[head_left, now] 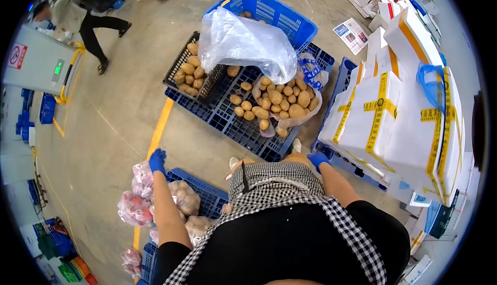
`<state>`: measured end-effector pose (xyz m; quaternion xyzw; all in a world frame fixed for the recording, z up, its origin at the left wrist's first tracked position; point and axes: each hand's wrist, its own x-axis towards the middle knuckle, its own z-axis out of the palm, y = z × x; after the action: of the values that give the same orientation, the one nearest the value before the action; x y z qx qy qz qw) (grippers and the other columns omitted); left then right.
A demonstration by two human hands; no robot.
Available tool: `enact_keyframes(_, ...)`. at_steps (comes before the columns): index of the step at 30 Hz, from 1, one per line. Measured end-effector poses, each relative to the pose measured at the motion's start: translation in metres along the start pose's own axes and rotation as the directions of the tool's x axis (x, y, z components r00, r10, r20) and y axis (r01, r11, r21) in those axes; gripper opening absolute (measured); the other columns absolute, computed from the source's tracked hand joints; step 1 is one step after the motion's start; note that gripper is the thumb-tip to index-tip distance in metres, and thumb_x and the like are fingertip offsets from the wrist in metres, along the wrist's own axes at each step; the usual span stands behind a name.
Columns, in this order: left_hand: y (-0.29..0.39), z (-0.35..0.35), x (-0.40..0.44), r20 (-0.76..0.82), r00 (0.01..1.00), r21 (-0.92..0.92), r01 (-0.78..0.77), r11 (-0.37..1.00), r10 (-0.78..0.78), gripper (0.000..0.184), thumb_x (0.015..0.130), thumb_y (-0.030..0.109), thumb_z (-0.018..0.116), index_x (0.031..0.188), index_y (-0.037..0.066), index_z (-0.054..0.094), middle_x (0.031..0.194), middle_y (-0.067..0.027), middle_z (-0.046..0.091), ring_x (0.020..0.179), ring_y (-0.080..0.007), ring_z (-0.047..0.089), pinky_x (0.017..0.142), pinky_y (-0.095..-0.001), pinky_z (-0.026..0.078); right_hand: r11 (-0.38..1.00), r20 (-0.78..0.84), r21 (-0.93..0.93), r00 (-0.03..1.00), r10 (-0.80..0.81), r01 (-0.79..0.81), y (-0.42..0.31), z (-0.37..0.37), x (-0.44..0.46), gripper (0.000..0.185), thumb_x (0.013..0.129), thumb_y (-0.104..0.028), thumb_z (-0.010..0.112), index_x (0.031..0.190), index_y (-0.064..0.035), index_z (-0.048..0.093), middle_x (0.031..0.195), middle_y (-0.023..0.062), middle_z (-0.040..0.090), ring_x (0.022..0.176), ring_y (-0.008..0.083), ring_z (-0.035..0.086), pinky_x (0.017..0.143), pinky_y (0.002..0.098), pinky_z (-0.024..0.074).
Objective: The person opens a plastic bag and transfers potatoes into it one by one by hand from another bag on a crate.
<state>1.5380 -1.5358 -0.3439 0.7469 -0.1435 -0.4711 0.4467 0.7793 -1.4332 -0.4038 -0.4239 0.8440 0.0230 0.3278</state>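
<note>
Potatoes (275,97), mostly oval, fill a crinkled plastic bag (313,113).

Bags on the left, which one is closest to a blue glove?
The pinkish bag highest in the picture, right beside the left hand. The pinkish one below it and the tan one sit farther away.

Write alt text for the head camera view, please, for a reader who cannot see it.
A person's blue-gloved left hand and right hand hang either side of their checked apron, before a blue pallet of potatoes, some loose, some in a black crate. Bagged produce lies at left; taped white boxes stand at right.
</note>
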Motion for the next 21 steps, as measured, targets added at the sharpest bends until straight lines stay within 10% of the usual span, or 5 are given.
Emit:
enact_keyframes(6,-0.099,0.174,-0.062,0.184,0.982,0.290,-0.101,0.952,0.048,0.020,0.081,0.022,0.057,0.094,0.012,0.068,0.082,-0.0011,0.067,0.071,-0.0119,0.059,0.058,-0.0260,0.041,0.935,0.024,0.350,0.998,0.057,-0.061,-0.048,-0.103,0.125,0.091,0.066,-0.042,0.078,0.134,0.0045,0.039,0.126,0.0239,0.054,0.111,0.0315,0.056,0.096,0.0367,0.0435)
enact_keyframes(9,-0.243,0.277,-0.186,0.301,0.810,-0.195,0.569,0.799,-0.504,0.015,0.085,0.021,0.056,0.084,0.011,0.067,0.079,-0.0049,0.065,0.073,-0.0183,0.059,0.069,-0.0320,0.048,0.586,-0.036,0.769,0.934,-0.356,0.253,-0.129,-0.093,0.228,0.095,0.065,-0.034,0.082,0.136,0.0047,0.032,0.127,0.0220,0.050,0.114,0.0287,0.052,0.096,0.0364,0.0429)
enact_keyframes(11,-0.262,0.357,-0.300,0.425,0.833,0.674,-0.031,0.738,-0.353,0.027,0.087,0.028,0.053,0.106,0.012,0.064,0.096,-0.0079,0.064,0.087,-0.0246,0.059,0.078,-0.0367,0.047,0.713,-0.130,0.646,0.960,-0.249,0.273,-0.196,-0.107,0.246,0.108,0.063,-0.034,0.083,0.141,0.0049,0.020,0.132,0.0219,0.045,0.114,0.0292,0.051,0.096,0.0364,0.0420)
enact_keyframes(15,-0.218,0.442,-0.389,0.617,0.313,0.765,-0.455,0.457,-0.722,0.053,0.092,0.050,0.041,0.131,0.017,0.052,0.130,-0.0172,0.053,0.121,-0.0352,0.049,0.104,-0.0409,0.036,0.508,-0.145,0.835,0.975,-0.167,0.211,-0.273,-0.066,0.329,0.091,0.059,-0.015,0.083,0.130,0.0073,0.031,0.124,0.0234,0.050,0.111,0.0322,0.053,0.093,0.0370,0.0441)
enact_keyframes(21,-0.242,0.390,-0.293,0.177,0.965,0.067,0.183,0.981,-0.192,0.028,0.092,0.013,0.051,0.115,0.003,0.062,0.105,-0.0091,0.066,0.092,-0.0195,0.062,0.085,-0.0326,0.048,0.077,0.192,0.981,0.899,-0.395,-0.175,-0.326,-0.084,0.321,0.023,0.083,-0.020,0.059,0.096,-0.0016,0.061,0.086,0.0096,0.063,0.074,0.0200,0.058,0.070,0.0314,0.0480)
